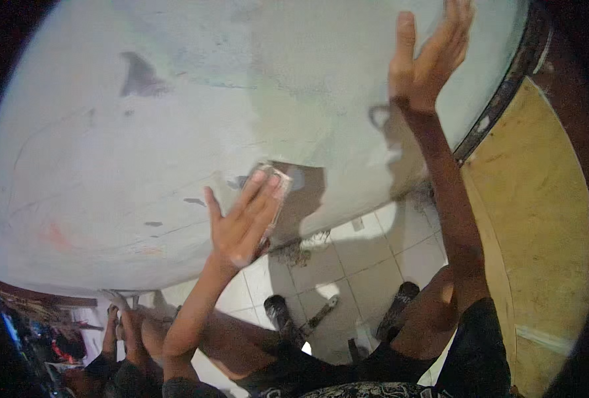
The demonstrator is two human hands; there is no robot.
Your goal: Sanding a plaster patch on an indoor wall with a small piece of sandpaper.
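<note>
A big, curved, pale grey-white panel [188, 132] with dark patches, scratches and a faint orange smudge takes up most of the view. Near its lower edge my left hand [244, 222] presses a pale flat piece of what looks like folded sandpaper [282, 189] against the surface, fingers over it and thumb held out. The sheet's underside is hidden. Farther up and to the right, my right hand [433, 63] is open with fingers extended and thumb apart, over the panel and holding nothing. Whether its palm touches the surface I cannot tell.
Yellowish boards [536, 225] stand along the right, beside the panel's dark rim [496, 106]. Below are floor tiles [357, 255], with a long flat tool [321, 315] between my feet. At lower left another person's hands [115, 322] are near the panel's edge.
</note>
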